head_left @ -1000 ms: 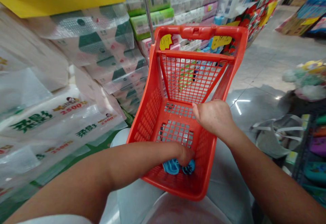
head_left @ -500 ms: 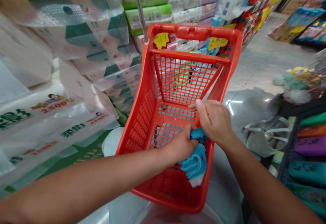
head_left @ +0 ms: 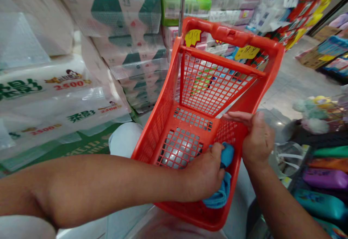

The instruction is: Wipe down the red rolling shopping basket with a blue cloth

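A red plastic shopping cart (head_left: 194, 123) with mesh walls and a mesh floor stands in front of me. Inside, near its right wall, my left hand (head_left: 208, 173) is closed on a folded blue cloth (head_left: 219, 197). Part of the cloth bulges above the fingers and the rest hangs below them. My right hand (head_left: 257, 137) is at the cart's right rim, its fingers stretched over the inside and holding nothing. I cannot tell if it presses on the rim.
Packs of tissue paper (head_left: 130, 18) are stacked behind and to the left of the cart. A metal pole (head_left: 182, 7) rises beside the cart's handle. Colourful packs (head_left: 323, 177) fill a rack at the right, near a fluffy toy-like bunch (head_left: 315, 119). Grey floor shows at upper right.
The view has shifted, so the cart sits further right and more tilted. My left hand has moved lower with the cloth, and my right hand has drawn away from it to the rim.
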A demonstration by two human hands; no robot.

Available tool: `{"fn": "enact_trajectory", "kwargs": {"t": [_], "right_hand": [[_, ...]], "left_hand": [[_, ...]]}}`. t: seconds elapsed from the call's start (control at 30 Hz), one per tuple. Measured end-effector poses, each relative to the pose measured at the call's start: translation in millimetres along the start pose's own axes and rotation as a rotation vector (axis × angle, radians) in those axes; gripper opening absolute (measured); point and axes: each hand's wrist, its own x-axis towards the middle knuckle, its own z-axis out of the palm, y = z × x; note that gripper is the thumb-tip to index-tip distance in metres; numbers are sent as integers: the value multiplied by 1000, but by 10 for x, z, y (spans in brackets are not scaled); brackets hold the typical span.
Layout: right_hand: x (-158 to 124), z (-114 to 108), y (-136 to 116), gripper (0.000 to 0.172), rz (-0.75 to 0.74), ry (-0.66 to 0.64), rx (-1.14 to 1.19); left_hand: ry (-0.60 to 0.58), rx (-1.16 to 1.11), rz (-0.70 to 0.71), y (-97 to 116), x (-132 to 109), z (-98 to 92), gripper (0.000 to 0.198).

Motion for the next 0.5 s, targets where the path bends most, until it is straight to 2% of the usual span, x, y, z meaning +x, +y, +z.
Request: {"fn": "enact_trajectory", "kwargs": {"t": [0.07,0.1,0.2,0.27,0.33,0.4,0.5], "right_hand": [[-21,15,37,63,-6,47,33],[-29,22,47,64,-9,62,40],[-48,38,49,63,-8,77,50],[-53,43,40,63,3,77,48],[-53,50,36,63,14,87,51],[-51,60,37,64,18,110,65],[-55,72,39,65,33,121,66]], "left_hand": [[70,-69,49,41,100,-59,51],[71,-78,13,21,151,-50,48],[15,-47,-233,-112,269,76,36],[27,-43,-287,-156,331,138,34],[88,-45,-252,-124,422,121,36],[164,-52,-149,-79,557,55,47],[228,-92,3,-166,770,25,58]]}}
